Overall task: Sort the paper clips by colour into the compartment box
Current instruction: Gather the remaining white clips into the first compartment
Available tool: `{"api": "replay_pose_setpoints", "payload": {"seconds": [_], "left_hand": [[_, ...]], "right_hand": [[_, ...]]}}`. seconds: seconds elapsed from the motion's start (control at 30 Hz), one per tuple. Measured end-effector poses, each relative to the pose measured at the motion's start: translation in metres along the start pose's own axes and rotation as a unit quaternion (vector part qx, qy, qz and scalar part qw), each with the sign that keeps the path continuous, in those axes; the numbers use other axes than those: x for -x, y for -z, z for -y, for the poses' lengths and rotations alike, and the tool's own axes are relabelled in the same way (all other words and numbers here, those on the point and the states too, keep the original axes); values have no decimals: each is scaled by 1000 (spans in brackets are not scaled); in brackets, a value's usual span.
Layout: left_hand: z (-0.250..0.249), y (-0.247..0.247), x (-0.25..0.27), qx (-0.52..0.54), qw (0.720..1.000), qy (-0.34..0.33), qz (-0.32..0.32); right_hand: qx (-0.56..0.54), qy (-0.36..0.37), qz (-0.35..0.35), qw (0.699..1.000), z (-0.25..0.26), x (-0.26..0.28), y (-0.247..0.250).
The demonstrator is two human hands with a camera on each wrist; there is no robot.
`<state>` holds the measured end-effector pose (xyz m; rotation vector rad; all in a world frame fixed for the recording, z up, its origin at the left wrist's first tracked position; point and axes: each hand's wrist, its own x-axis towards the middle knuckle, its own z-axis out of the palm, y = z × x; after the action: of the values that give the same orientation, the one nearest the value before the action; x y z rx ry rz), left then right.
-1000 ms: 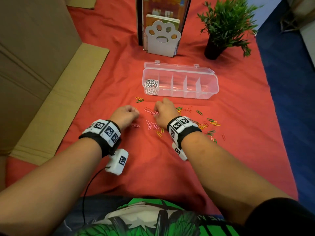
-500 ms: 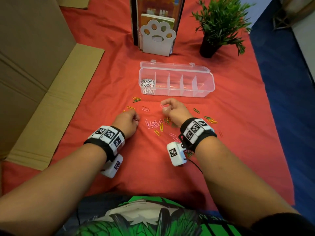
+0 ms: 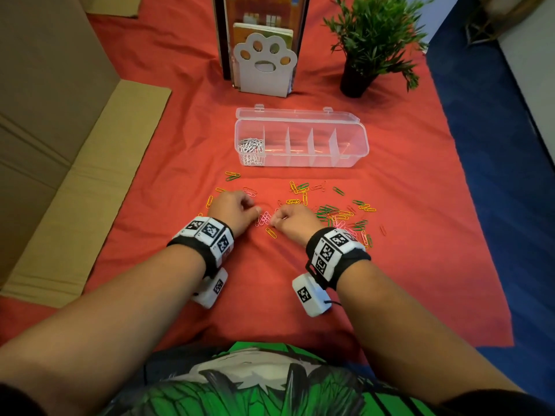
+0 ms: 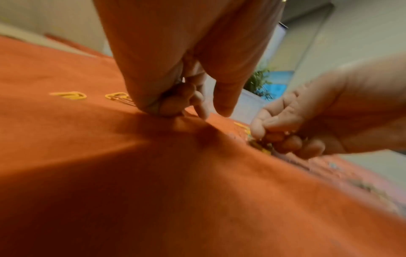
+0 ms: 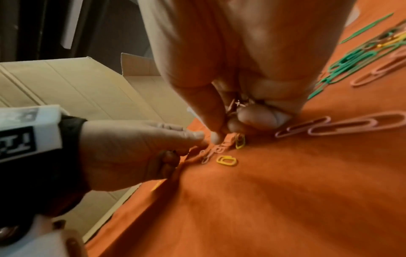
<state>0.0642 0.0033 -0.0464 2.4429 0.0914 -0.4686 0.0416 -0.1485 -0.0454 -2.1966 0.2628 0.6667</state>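
Observation:
A small heap of pink paper clips (image 3: 263,219) (image 5: 214,149) lies on the red cloth between my hands. My right hand (image 3: 274,219) (image 5: 219,135) touches the heap with thumb and forefinger, and its curled fingers hold a bunch of pale clips (image 5: 236,104) in the palm. My left hand (image 3: 255,210) (image 4: 213,111) is curled into a fist, thumb and forefinger tips down at the heap; I see nothing held in it. The clear compartment box (image 3: 354,157) stands open farther back, with white clips (image 3: 250,147) in its leftmost compartment. The other compartments look empty.
Green (image 3: 326,210), yellow (image 3: 271,233) and pink clips lie scattered right of my hands and toward the box. A white paw-shaped bookend (image 3: 264,64) and a potted plant (image 3: 372,40) stand behind the box. A cardboard box (image 3: 60,115) fills the left side.
My right hand came down and back from near the box to the pink heap. My left hand shifted right to meet it there. The head view moved closer.

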Motion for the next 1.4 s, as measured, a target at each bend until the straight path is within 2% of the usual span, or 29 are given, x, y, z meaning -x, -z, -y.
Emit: {"api": "replay_pose_setpoints", "payload": {"seconds": [0.07, 0.1, 0.17, 0.27, 0.33, 0.4, 0.5, 0.6, 0.73, 0.83, 0.9, 0.97, 1.03, 1.1, 1.13, 1.17, 1.23, 1.27, 1.33, 1.4], "left_hand": [[2, -3, 3, -57, 998, -21, -30], [3, -5, 4, -67, 997, -26, -40], [4, -8, 6, -82, 994, -49, -46], [4, -10, 10, -81, 993, -77, -42], [3, -9, 11, -80, 993, -84, -25], [5, -7, 9, -89, 992, -89, -17], [7, -3, 7, -90, 993, -80, -19], [11, -4, 6, -104, 992, -75, -10], [7, -4, 7, -62, 995, -74, -17], [1, 1, 4, 55, 998, 23, 14], [-2, 5, 0, 219, 969, 109, 40], [-6, 11, -1, 366, 910, 187, 50], [-10, 20, 0, 455, 862, 216, 53], [-11, 24, -2, 485, 846, 216, 51], [-11, 25, -4, 470, 857, 207, 43], [-10, 23, -7, 421, 888, 184, 30], [-7, 20, -11, 239, 967, 94, -5], [-8, 18, -12, 152, 987, 44, -14], [-8, 16, -12, 11, 999, -29, -24], [-5, 12, -14, -65, 995, -68, -37]], "right_hand": [[21, -3, -18, 1000, -3, 1, -1], [-2, -14, -24, 1000, -4, 2, 1], [-94, -46, -30, 994, -4, 0, 6], [-249, -93, -15, 964, 0, -2, 12], [-279, -94, -10, 956, 3, -5, 11], [-236, -79, -16, 968, 4, -6, 7], [-106, -58, -35, 992, 4, -6, 2], [-26, -43, -45, 998, 5, -5, 1], [168, -7, -97, 981, 11, -1, 3], [267, 37, -116, 956, 11, -2, -6], [298, 72, -128, 943, 13, -3, -14], [324, 101, -130, 932, 16, -2, -17], [343, 121, -126, 923, 19, -2, -18], [336, 122, -114, 927, 18, -2, -16], [321, 117, -105, 934, 15, -3, -14], [299, 106, -96, 943, 13, -5, -11], [238, 81, -84, 964, 8, -6, -2], [202, 72, -84, 973, 7, -6, 4], [116, 45, -87, 988, 3, -5, 14], [8, 8, -82, 997, 0, -3, 22]]}}
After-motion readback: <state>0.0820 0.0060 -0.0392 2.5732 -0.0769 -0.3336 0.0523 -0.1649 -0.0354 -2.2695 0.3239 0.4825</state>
